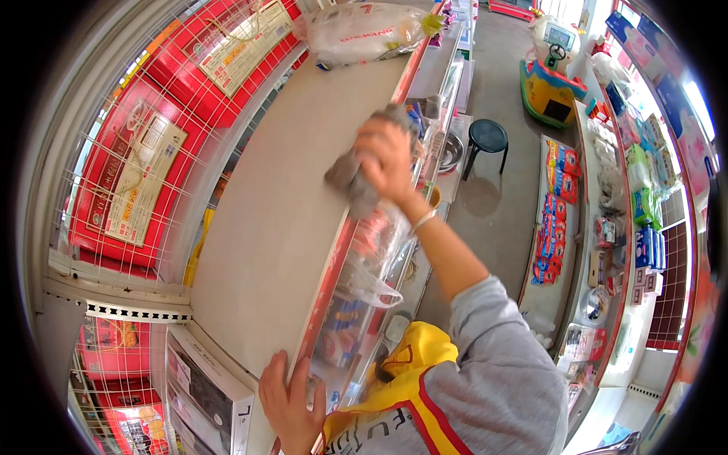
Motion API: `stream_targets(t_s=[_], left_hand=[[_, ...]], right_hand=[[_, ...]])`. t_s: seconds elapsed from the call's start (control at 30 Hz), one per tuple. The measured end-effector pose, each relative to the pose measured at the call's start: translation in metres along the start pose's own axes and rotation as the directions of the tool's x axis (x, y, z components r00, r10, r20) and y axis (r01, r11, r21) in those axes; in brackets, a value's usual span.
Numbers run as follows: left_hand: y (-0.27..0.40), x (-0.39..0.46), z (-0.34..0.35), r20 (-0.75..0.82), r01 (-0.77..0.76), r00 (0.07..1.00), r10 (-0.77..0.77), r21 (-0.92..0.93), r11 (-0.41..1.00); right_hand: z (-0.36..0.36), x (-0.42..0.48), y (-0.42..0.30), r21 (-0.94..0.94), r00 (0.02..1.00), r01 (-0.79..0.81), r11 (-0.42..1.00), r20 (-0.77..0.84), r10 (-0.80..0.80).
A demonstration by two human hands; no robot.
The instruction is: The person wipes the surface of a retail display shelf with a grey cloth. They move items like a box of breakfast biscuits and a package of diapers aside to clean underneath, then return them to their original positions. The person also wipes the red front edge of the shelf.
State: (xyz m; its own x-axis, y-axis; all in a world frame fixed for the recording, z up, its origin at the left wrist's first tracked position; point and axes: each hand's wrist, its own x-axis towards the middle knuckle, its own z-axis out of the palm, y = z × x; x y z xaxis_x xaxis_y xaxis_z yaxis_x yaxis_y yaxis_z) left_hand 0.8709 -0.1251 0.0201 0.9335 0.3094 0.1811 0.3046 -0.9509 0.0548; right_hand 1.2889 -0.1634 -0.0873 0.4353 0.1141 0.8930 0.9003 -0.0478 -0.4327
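A bare stretch of white shelf board (273, 187) runs away before me, with a red price strip (333, 259) along its right edge. Far out over that edge, my right hand (387, 156) presses down on a grey cloth (344, 173), which is bunched under the fingers and hangs a little past the strip. My left hand (293, 398) rests on the near end of the board, fingers spread over its front edge, holding nothing. Slight blur covers the right hand and cloth.
A plastic-wrapped pack (364, 34) lies at the shelf's far end. Red gift boxes (131, 176) stand behind white wire mesh at left; a box (210, 392) sits near my left hand. Lower shelves hold bagged goods (369, 273). A black stool (488, 136) and a kiddie ride (551, 85) occupy the aisle.
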Motion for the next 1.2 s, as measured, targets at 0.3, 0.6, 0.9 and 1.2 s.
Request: stream_targets(t_s=[0.3,0.6,0.9,1.2], left_hand=[[-0.003,-0.002,0.006,0.015,0.006,1.000,-0.006,-0.010,1.000],[-0.004,-0.001,0.005,0.021,0.002,1.000,-0.001,-0.028,1.000],[-0.010,-0.004,0.011,0.057,-0.013,0.998,0.014,-0.020,1.000],[-0.003,0.001,0.004,0.072,-0.003,0.997,0.002,0.008,1.000]], right_hand=[[-0.020,0.091,0.158,-0.175,0.984,-0.076,0.982,-0.171,0.046],[0.013,-0.009,-0.034,0.085,0.988,-0.014,0.996,-0.150,0.026],[0.016,-0.109,-0.172,0.191,0.983,0.178,0.965,0.017,-0.184],[0.008,-0.028,-0.012,0.047,0.976,0.217,0.975,-0.027,-0.216]])
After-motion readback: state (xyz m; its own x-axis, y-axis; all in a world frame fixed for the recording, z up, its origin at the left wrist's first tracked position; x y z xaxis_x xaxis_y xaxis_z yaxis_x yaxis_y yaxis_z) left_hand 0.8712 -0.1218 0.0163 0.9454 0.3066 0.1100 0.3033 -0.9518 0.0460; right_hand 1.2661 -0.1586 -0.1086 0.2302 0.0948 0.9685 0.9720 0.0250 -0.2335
